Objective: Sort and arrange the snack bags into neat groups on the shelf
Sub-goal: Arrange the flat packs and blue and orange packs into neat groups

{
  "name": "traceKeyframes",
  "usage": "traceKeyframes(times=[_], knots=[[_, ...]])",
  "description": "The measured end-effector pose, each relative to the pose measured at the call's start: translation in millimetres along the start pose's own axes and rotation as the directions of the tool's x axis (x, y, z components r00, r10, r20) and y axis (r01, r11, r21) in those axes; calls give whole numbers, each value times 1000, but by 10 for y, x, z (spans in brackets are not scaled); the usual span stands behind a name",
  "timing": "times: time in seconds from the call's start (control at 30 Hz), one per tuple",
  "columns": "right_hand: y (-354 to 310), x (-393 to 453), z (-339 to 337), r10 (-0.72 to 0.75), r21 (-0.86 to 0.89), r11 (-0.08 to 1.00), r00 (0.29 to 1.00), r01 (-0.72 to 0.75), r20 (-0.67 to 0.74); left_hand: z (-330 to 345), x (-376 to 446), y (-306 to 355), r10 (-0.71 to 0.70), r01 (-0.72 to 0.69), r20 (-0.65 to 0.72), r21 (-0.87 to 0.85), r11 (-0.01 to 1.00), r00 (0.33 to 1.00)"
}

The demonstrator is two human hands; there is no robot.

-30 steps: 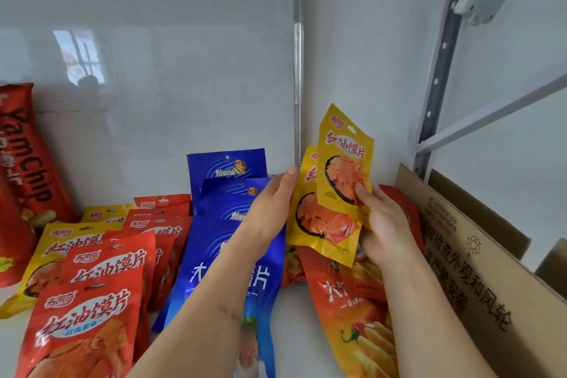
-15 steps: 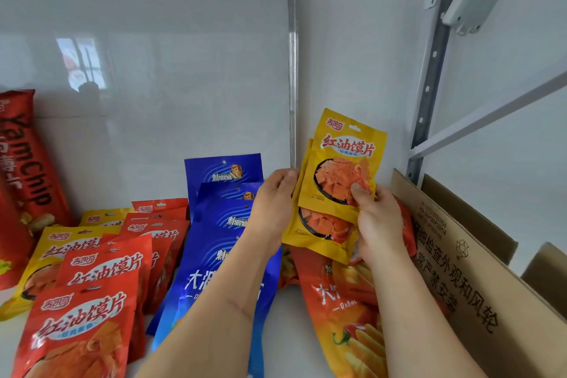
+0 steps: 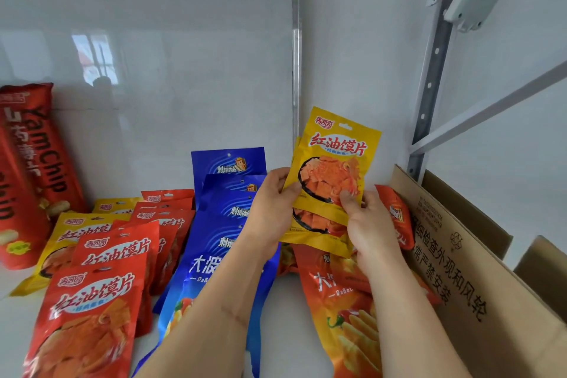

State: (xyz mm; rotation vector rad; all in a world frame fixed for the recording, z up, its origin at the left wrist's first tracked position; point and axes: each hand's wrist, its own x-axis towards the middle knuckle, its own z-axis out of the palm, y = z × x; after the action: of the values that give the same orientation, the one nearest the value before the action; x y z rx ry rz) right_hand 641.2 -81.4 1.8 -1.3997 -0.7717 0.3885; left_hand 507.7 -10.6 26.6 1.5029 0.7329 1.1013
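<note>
Your left hand [image 3: 273, 209] and right hand [image 3: 368, 218] both pinch the yellow bags [image 3: 334, 169], now squared upright together, at one o'clock from the blue bags [image 3: 227, 224].

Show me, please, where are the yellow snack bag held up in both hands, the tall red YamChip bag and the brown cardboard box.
yellow snack bag [image 3: 336, 159]: head view, on its printed front.
tall red YamChip bag [image 3: 46, 150]: head view, on its lettering.
brown cardboard box [image 3: 478, 301]: head view, on its near wall.
</note>
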Motion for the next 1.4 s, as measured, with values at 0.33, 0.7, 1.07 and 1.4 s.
traceKeyframes(times=[0.33, 0.7, 1.07, 1.4], knots=[[82, -154, -84, 90, 208, 971, 987, -116, 133, -173, 54, 238, -92, 98, -46, 147, 984, 995], [-4, -410, 37, -6, 171, 985, 987, -22, 162, -764, -64, 229, 566, -103, -97, 945, 311, 819], [-95, -984, 816, -24, 87, 996, 978, 6, 209, -1827, -415, 128, 702, -119, 89, 993, -6, 707], [-312, -1910, 2316, -18, -77, 996, 982, 33, 187, -3608, -625, 52, 695, -127, 5, 984, 124, 719]])
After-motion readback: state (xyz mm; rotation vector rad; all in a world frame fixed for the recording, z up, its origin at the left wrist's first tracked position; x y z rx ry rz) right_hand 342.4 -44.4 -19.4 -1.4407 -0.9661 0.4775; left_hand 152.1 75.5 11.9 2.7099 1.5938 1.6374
